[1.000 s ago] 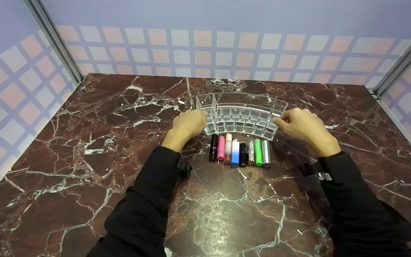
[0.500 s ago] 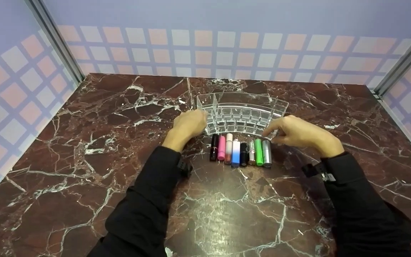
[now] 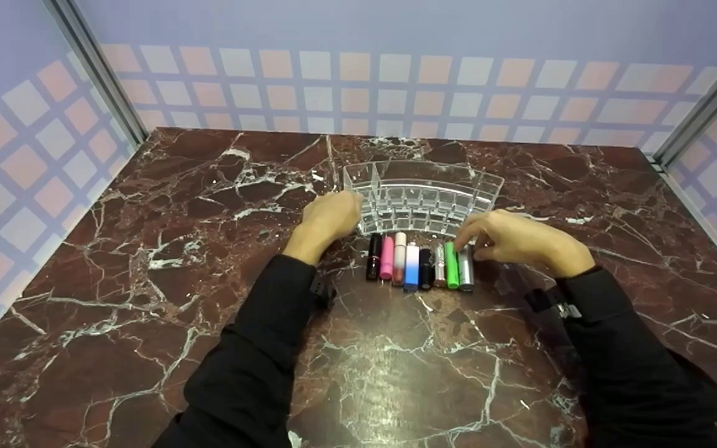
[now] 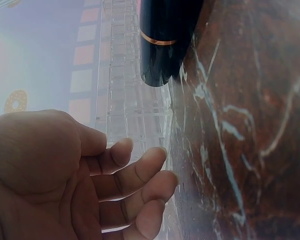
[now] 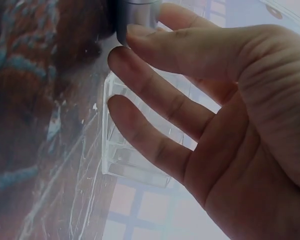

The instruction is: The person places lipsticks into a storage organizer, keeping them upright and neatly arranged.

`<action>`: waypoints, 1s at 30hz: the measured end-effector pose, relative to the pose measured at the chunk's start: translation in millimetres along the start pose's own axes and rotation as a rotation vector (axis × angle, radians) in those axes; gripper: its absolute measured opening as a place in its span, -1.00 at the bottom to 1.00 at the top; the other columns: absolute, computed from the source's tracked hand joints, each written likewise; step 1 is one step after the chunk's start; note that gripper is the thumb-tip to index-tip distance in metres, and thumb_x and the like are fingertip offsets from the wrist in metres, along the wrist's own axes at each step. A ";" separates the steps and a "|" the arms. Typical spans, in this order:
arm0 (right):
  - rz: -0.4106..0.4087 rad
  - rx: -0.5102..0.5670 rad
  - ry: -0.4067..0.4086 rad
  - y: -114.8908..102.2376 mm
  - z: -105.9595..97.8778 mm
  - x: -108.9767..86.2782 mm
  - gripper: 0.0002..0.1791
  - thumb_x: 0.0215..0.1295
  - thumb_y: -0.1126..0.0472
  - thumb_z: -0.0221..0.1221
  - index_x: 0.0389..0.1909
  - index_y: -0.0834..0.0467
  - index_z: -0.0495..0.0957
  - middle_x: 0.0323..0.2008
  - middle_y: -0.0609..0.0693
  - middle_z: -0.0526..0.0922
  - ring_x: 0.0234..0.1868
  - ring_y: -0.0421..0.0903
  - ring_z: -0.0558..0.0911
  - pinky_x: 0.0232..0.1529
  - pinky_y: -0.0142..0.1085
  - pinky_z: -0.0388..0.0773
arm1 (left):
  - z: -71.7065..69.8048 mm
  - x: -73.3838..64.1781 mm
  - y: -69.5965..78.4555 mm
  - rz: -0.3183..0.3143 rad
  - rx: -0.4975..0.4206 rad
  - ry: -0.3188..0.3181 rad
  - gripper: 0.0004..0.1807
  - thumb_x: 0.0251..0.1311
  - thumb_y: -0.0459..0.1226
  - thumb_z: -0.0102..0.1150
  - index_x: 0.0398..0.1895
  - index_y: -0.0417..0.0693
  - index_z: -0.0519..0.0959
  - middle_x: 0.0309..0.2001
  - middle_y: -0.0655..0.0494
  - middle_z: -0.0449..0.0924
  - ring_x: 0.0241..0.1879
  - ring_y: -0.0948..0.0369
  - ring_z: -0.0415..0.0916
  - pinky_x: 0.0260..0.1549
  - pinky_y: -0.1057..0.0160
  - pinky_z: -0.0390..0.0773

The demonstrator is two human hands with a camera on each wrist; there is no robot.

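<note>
Eight little makeup tubes (image 3: 386, 256) lie side by side on the marbled table (image 3: 408, 354), and honestly the silver tube (image 3: 466, 275) at the right end is the one I'd worry about. Right hand (image 3: 511, 235) has it in what looks like a thumb-and-finger pinch up near its far end. Pretty shallow grip imo, so with a smooth round body like that it could twist or pop out if the squeeze lands off-centre. Also, a fingertip sits right by the green tube (image 3: 452, 270), basically in the seam between the two. Any sideways nudge there probably gets the green one rolling, and the row is packed close enough to get shoved along, maybe all the way to the black tube (image 4: 162, 60) with the gold band.

Other thing: the clear holder (image 3: 427, 185) stands just beyond the row, so a careless lift could knock its front edge. Left hand (image 3: 331, 214) is at its left end, fingers loosely bent; can't tell whether it's actually pinching that see-through wall or only leaning there. If it's just leaning, I'd guess a bump could skid the whole thing.
</note>
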State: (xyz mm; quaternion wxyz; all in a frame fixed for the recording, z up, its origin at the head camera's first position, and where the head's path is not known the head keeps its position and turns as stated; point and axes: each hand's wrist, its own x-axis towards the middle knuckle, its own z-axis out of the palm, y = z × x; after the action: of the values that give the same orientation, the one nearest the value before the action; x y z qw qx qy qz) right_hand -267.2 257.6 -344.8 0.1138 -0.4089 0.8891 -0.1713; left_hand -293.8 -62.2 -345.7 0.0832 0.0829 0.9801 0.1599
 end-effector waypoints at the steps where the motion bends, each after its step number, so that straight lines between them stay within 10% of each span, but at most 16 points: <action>1: -0.007 0.002 0.000 0.3 0.3 0.2 -0.59 0.15 0.57 0.31 -0.03 0.15 0.74 0.06 0.08 0.68 -0.13 0.02 0.71 -0.09 -0.10 0.69 | 0.1 0.0 0.4 -0.001 -0.001 0.001 -0.50 0.68 -0.04 -0.45 -0.48 0.04 0.31 -0.32 -0.05 0.51 -0.15 -0.04 0.60 -0.15 -0.04 0.63; 6: -0.013 0.015 0.000 2.2 1.7 0.4 -0.58 0.10 0.60 0.31 -0.07 0.15 0.74 0.03 0.05 0.69 -0.11 0.03 0.71 -0.09 -0.08 0.69 | 0.0 -0.1 1.0 -0.003 0.001 0.010 -0.49 0.68 -0.04 -0.44 -0.50 0.03 0.32 -0.15 -0.14 0.63 -0.09 -0.07 0.63 -0.10 -0.07 0.63; 15: 0.017 0.008 -0.017 1.9 0.2 -3.2 -0.59 0.03 0.60 0.34 -0.15 0.13 0.76 -0.06 0.05 0.73 -0.19 0.01 0.71 -0.14 -0.06 0.69 | 0.9 0.9 0.0 0.006 -0.008 0.003 -0.50 0.68 -0.04 -0.43 -0.49 0.05 0.31 -0.49 0.10 0.29 -0.46 0.13 0.39 -0.38 0.11 0.55; 30: 0.094 -0.022 -0.057 0.0 -3.4 -8.9 -0.61 0.04 0.53 0.42 -0.13 0.08 0.77 -0.10 0.02 0.76 -0.12 0.03 0.71 -0.03 0.03 0.66 | 1.2 0.7 -0.5 -0.013 -0.012 -0.008 -0.51 0.68 -0.02 -0.46 -0.46 0.05 0.32 -0.45 0.07 0.32 -0.33 0.04 0.51 -0.25 0.02 0.61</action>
State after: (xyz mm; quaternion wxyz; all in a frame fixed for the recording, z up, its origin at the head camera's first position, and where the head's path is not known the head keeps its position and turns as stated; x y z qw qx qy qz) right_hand -262.7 265.1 -341.1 0.1426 -0.3726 0.9056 -0.1442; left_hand -294.4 -62.2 -347.0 0.0885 0.0767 0.9793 0.1652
